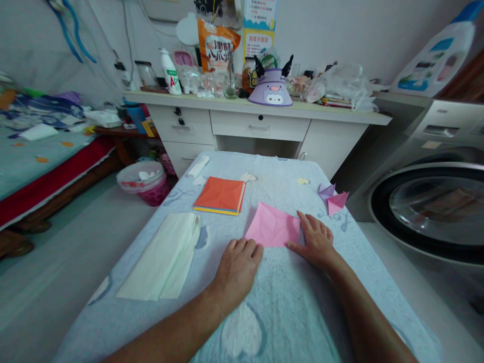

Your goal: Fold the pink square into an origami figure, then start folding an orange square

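Pink sheet (272, 229), in the head view, lies creased on the patterned cloth (287, 297) between the two hands. The left hand (239, 264) has its fingers curled close together at the near left corner; whether they pinch the paper cannot be told. The right hand (316, 243) spreads at the right edge, thumb well apart from the fingers, with no clear hold. Uneven pulling could skew or wrinkle the sheet, and a soft cloth may give under pressing and blur a crease. A careless outward sweep could knock the orange-topped paper stack (220, 193) or the folded pink piece (337, 203).
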Tool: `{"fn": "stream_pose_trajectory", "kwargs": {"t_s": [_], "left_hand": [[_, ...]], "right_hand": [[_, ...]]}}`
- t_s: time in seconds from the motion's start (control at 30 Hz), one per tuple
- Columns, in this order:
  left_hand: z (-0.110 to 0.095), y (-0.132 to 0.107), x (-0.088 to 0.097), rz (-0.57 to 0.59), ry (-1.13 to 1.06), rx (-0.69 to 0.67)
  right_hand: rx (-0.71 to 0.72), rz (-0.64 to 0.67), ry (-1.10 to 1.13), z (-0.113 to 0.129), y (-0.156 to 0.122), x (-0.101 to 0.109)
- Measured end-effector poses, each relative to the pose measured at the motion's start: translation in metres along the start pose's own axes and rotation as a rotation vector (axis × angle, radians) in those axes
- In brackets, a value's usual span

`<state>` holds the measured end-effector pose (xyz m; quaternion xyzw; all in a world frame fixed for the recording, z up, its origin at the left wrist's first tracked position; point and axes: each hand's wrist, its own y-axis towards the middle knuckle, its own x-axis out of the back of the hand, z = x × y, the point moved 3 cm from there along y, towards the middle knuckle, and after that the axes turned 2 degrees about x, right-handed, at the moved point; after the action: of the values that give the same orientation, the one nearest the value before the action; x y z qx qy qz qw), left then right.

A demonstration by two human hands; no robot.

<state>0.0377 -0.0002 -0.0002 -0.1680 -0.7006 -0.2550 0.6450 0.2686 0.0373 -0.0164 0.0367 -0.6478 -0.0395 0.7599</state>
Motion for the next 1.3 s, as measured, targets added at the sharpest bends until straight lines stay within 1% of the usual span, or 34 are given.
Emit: {"fn": "stream_pose_trajectory", "kwargs": {"t_s": [0.13, 0.2, 0.33, 0.43, 0.53, 0.63, 0.8, 0.9, 0.97, 1.03, 1.13, 1.2, 1.3], "left_hand": [[0.001, 0.0, 0.0, 0.0, -0.011, 0.003], [0.001, 0.0, -0.001, -0.002, -0.015, 0.009], [0.002, 0.001, -0.001, 0.006, -0.033, 0.021], [0.004, 0.002, 0.0, 0.021, -0.086, 0.029], [0.006, 0.003, 0.0, -0.005, -0.16, 0.046], [0.008, 0.005, -0.001, -0.053, -0.229, 0.058], [0.01, 0.005, -0.004, -0.112, -0.343, 0.071], [0.012, 0.005, -0.004, -0.182, -0.392, 0.075], [0.012, 0.005, -0.003, -0.248, -0.42, 0.078], [0.011, 0.007, -0.003, -0.295, -0.462, 0.069], [0.007, 0.01, -0.003, -0.318, -0.533, 0.034], [0.005, 0.011, -0.003, -0.324, -0.561, 0.019], [0.004, 0.011, -0.002, -0.336, -0.581, 0.017]], "right_hand": [[-0.03, 0.064, 0.019, -0.013, 0.0, 0.003], [-0.033, 0.065, 0.025, -0.019, 0.001, 0.003], [-0.015, 0.035, 0.064, -0.03, 0.002, 0.0], [0.078, -0.039, 0.152, -0.03, 0.004, 0.0], [0.152, -0.166, 0.266, -0.021, 0.006, 0.007], [0.254, -0.224, 0.365, -0.006, 0.005, 0.015], [0.314, -0.111, 0.37, 0.011, 0.001, 0.015], [0.378, -0.069, 0.38, 0.017, -0.002, 0.013], [0.417, -0.085, 0.414, 0.02, -0.003, 0.015], [0.449, -0.132, 0.463, 0.023, -0.005, 0.018], [0.497, -0.19, 0.545, 0.031, -0.008, 0.023], [0.533, -0.19, 0.587, 0.037, -0.011, 0.025], [0.571, -0.142, 0.621, 0.046, -0.015, 0.026]]}}
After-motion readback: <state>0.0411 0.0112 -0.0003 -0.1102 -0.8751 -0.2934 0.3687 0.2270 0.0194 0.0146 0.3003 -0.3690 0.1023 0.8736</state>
